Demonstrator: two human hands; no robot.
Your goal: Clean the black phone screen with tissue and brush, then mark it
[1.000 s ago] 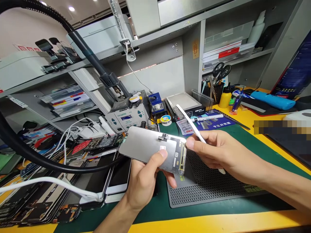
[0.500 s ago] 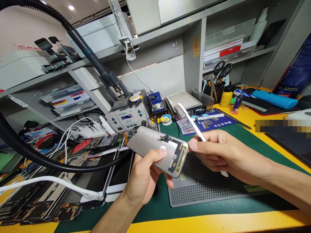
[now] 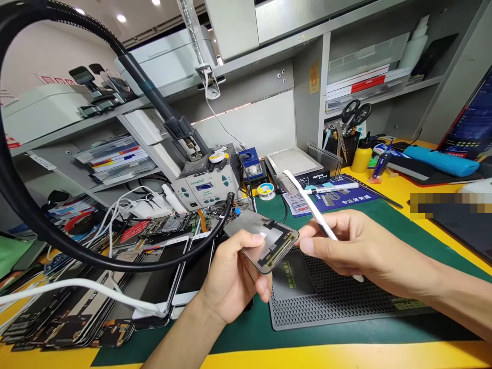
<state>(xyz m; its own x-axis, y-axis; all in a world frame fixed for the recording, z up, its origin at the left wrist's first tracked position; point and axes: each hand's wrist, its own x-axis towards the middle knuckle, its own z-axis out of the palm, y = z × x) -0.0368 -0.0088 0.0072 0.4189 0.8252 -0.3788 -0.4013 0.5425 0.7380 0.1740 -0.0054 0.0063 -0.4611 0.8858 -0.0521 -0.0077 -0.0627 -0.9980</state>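
A phone screen panel [image 3: 249, 228], its metal back facing up, is gripped by my left hand [image 3: 234, 271] with the thumb on top and fingers beneath. Its flex cable and connector strip lie at the right end. My right hand [image 3: 346, 243] is closed around a white brush [image 3: 313, 210], with the bristles pointing up and left above the mat. The fingertips of my right hand are close to the panel's right corner; whether they touch it I cannot tell. Below the hands lies a grey perforated mat [image 3: 330, 307] on the green work surface [image 3: 215, 343].
Screens and phone parts [image 3: 77, 312] are stacked at the left. A black hose [image 3: 115, 264] arcs over them. Behind stand a soldering station [image 3: 205, 187], a solder spool [image 3: 266, 191] and a flat heating plate [image 3: 294, 164]. A yellow bottle [image 3: 362, 156] stands at the right back.
The panel has tilted flatter and moved slightly right in my left hand. My right hand with the brush has shifted slightly right. The whole view has shifted a little.
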